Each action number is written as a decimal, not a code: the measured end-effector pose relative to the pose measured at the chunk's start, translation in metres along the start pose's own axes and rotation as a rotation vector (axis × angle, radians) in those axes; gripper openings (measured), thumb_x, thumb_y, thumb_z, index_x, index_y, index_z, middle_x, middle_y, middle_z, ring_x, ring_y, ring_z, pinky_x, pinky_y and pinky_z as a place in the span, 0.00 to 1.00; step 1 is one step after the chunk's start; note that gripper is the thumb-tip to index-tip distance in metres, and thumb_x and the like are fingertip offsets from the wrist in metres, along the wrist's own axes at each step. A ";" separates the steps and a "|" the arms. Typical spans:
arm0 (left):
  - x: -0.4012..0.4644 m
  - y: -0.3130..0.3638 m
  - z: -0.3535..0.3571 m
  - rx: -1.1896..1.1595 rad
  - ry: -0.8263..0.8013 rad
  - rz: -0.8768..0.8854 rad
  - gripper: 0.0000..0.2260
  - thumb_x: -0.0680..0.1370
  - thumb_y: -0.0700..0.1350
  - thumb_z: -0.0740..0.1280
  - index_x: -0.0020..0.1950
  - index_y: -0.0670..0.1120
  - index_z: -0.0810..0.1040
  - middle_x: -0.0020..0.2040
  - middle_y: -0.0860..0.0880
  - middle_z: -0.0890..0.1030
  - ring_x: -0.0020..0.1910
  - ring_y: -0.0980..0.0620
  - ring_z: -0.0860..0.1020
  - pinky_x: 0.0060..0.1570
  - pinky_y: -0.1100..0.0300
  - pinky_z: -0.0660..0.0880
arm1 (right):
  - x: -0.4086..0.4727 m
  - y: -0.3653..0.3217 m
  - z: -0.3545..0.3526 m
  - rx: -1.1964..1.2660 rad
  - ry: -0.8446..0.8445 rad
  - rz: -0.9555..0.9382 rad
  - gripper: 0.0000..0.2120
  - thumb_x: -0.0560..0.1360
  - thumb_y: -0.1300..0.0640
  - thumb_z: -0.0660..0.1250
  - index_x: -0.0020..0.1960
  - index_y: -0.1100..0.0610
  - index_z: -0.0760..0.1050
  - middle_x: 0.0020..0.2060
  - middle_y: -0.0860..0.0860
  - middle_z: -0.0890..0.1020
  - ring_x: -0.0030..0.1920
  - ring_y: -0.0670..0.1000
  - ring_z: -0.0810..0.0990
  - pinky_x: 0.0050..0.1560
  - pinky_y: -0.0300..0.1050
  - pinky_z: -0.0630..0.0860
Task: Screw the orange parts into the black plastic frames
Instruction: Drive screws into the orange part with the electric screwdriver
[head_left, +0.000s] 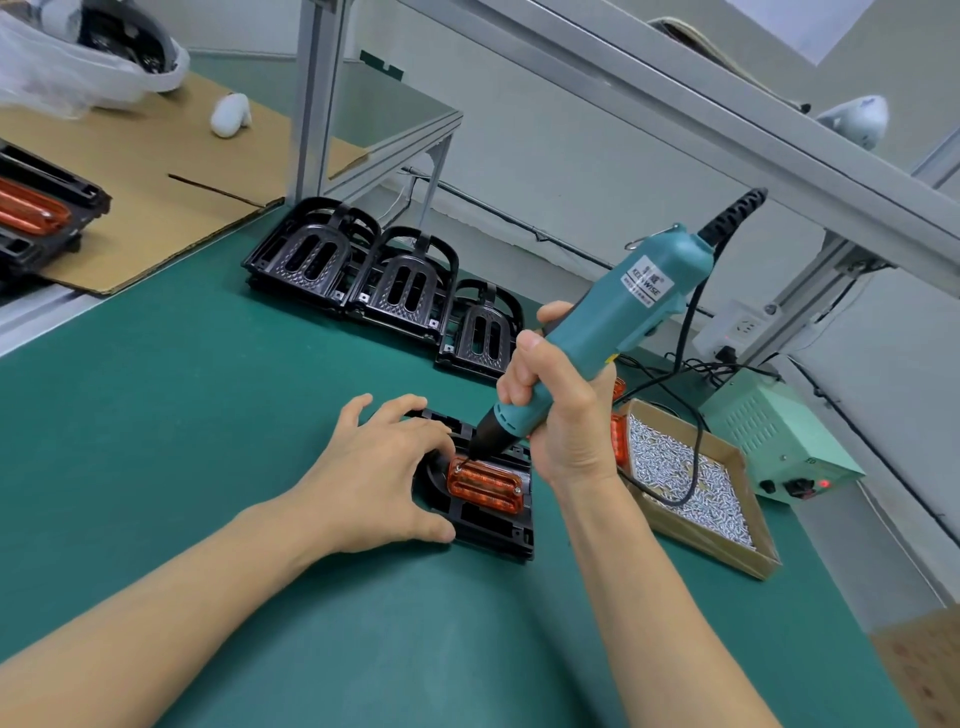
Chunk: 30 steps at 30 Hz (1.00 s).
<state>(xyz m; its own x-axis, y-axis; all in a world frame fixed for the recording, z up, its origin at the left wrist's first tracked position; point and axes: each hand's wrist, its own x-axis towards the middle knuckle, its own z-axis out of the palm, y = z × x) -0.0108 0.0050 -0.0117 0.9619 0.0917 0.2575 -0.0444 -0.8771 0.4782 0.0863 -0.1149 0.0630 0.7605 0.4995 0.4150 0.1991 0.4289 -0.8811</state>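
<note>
A black plastic frame (493, 525) lies on the green mat in front of me with an orange part (485, 486) seated in it. My left hand (374, 467) rests spread on the frame's left side, its thumb at the front edge. My right hand (561, 410) grips a teal electric screwdriver (602, 332), tilted, with its bit down on the orange part's left end. A screw head shows at the part's right end.
Stacks of empty black frames (395, 280) stand behind. A cardboard tray of screws (696, 478) lies to the right, with more orange parts (619, 441) beside it and a green power supply (779, 436) beyond. On cardboard at far left sits a finished frame (36, 208).
</note>
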 end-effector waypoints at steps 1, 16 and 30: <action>0.000 0.000 0.000 -0.007 0.003 0.000 0.25 0.62 0.63 0.72 0.55 0.58 0.72 0.63 0.62 0.73 0.73 0.63 0.50 0.69 0.58 0.38 | 0.000 0.000 0.001 -0.001 -0.003 -0.003 0.10 0.71 0.66 0.65 0.47 0.53 0.72 0.23 0.48 0.70 0.23 0.48 0.67 0.31 0.41 0.69; 0.000 0.000 0.001 -0.012 0.006 -0.020 0.30 0.61 0.64 0.71 0.60 0.57 0.68 0.61 0.61 0.73 0.74 0.63 0.49 0.71 0.55 0.39 | 0.001 0.003 0.003 -0.014 -0.022 -0.013 0.11 0.72 0.66 0.65 0.38 0.51 0.73 0.22 0.48 0.70 0.22 0.48 0.67 0.30 0.41 0.69; 0.000 -0.002 0.002 -0.041 0.021 -0.014 0.31 0.59 0.66 0.70 0.59 0.57 0.69 0.61 0.60 0.71 0.74 0.63 0.49 0.72 0.54 0.41 | -0.004 -0.002 -0.004 -0.037 -0.090 -0.016 0.11 0.72 0.68 0.66 0.42 0.51 0.75 0.24 0.48 0.72 0.24 0.48 0.69 0.33 0.43 0.71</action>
<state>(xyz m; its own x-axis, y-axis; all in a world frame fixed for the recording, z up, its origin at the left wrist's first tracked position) -0.0107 0.0061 -0.0142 0.9565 0.1140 0.2684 -0.0427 -0.8559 0.5154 0.0854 -0.1210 0.0617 0.6988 0.5590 0.4464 0.2352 0.4099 -0.8813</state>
